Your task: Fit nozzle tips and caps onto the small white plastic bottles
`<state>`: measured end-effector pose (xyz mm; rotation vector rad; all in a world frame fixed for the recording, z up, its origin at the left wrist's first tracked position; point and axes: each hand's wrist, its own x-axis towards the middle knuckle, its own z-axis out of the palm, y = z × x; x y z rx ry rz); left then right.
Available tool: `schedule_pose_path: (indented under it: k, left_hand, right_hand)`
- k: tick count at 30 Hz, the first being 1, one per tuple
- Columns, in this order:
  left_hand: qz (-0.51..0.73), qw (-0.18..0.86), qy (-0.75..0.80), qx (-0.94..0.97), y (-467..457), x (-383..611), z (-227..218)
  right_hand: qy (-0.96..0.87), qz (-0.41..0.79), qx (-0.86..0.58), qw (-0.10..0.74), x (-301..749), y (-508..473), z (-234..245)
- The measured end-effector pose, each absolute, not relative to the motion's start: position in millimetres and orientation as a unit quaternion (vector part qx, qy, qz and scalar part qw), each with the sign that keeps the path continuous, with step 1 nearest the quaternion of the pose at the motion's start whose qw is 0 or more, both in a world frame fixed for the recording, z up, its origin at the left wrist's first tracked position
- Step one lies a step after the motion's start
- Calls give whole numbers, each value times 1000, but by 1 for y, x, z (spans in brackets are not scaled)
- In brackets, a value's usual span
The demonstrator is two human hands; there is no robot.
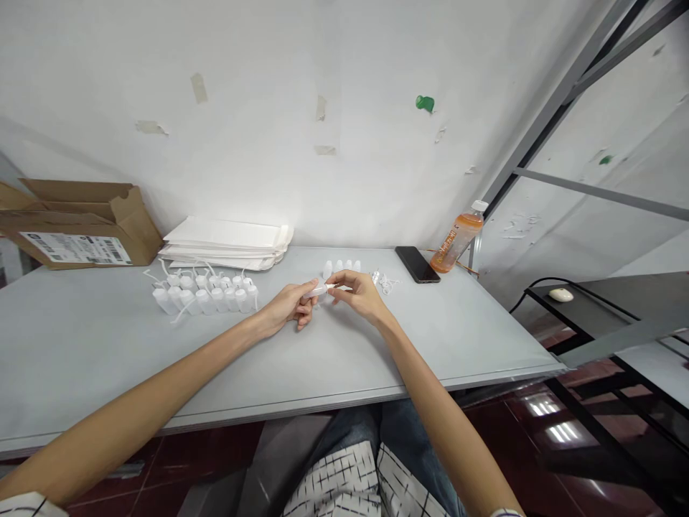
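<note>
My left hand (288, 305) is closed around a small white plastic bottle (317, 290), held on its side just above the grey table (108, 345). My right hand (358, 291) pinches the bottle's cap end, fingers pressed together. Left of my hands stand two rows of several small white bottles with thin bent tubes (207, 293). Behind my right hand is a short row of white bottles without tubes (340, 266), and a small heap of loose white tubes and caps (385, 281) lies to its right.
A stack of white sheets (229, 243) lies against the wall, with an open cardboard box (80, 222) at the far left. A black phone (417, 263) and an orange drink bottle (457, 238) sit at the back right. A dark side table with a mouse (560, 294) stands right.
</note>
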<state>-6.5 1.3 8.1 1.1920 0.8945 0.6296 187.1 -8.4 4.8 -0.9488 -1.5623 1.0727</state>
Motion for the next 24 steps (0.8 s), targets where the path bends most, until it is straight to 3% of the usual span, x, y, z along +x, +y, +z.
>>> schedule_pose_path:
  k: [8,24]
  left_hand:
    - [278,689,407,531,4,-8,5]
    - [278,696,389,535,3,-7,5]
  right_hand:
    - [-649,456,-430,432,185,-13,7]
    - [-645,430,-432,460,187,-10,5]
